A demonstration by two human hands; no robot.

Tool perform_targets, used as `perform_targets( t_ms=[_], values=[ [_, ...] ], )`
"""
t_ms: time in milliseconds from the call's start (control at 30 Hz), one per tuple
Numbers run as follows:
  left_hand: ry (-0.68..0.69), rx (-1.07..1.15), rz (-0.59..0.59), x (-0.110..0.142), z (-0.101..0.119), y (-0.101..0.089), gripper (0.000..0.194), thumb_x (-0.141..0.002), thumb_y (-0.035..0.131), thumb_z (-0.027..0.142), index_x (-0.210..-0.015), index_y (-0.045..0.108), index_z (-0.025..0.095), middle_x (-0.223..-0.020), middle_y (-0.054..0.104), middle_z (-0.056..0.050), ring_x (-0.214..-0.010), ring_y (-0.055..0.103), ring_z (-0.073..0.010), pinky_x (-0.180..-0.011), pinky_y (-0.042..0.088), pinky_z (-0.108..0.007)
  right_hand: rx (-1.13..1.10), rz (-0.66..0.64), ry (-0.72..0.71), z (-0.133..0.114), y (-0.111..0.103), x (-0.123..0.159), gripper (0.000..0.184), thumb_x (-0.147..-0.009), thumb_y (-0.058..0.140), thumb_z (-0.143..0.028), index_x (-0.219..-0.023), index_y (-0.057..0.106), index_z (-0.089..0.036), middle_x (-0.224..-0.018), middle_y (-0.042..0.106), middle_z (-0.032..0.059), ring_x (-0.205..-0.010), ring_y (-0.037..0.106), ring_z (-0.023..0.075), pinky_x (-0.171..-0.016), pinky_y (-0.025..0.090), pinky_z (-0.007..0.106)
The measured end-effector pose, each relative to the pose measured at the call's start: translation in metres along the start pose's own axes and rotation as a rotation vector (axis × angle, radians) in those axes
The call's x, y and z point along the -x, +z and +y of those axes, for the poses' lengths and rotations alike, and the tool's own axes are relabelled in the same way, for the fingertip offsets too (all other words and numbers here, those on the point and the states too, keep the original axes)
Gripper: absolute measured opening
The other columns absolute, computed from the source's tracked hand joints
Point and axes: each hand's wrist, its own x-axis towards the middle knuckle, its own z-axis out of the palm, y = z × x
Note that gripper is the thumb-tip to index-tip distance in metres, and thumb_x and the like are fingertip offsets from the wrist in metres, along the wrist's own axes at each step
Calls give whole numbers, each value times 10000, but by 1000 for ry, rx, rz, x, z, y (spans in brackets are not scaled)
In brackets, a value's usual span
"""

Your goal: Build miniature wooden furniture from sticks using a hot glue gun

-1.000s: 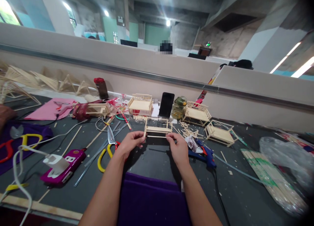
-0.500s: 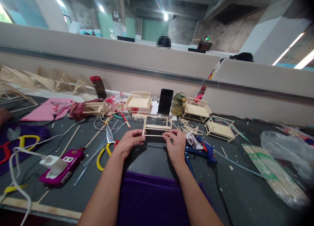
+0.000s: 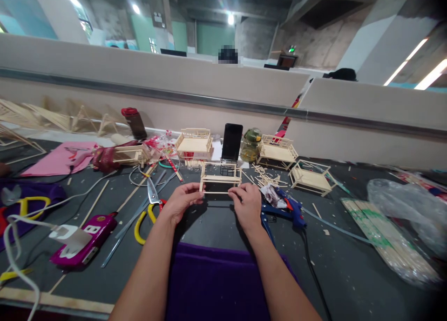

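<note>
A small wooden stick frame is held between my two hands over the dark table. My left hand pinches its left side near the lower corner. On the other side, my right hand grips the lower right end, thumb and fingertips at the bottom stick. Just behind the frame, a black phone leans upright on a wire stand. To the right of my right hand lie a crumpled white tissue and a blue glue gun. Yellow-and-red-handled scissors lie left of my left hand.
Finished-looking stick models stand along the back, with loose stick pieces near the jar. A purple power strip with white cables sits at left. Bagged sticks lie at right; purple cloth is in front.
The whole view has shifted slightly, so things appear a little further left. Both hands keep their hold on the stick frame, which stays nearly in place between them.
</note>
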Motion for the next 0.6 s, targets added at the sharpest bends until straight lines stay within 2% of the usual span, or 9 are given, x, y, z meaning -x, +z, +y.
perform_targets(
  t_ms=[367, 600],
  values=[
    [28, 8, -9, -5, -7, -4, 372, -564, 838, 252, -897, 716, 141, -884, 682, -69, -736, 613, -147, -702, 518, -278, -12, -1, -19, 0, 2, 0, 69, -838, 663, -241, -853, 730, -252, -832, 594, 24, -851, 466, 199, -761, 351, 319],
    [22, 27, 5, -5, -6, -2, 372, -557, 847, 243, -890, 719, 137, -864, 682, -55, -703, 608, -127, -697, 517, -260, -26, -3, -27, 1, 3, 2, 78, -846, 652, -236, -854, 728, -257, -832, 592, 22, -856, 470, 198, -760, 364, 317]
  ],
)
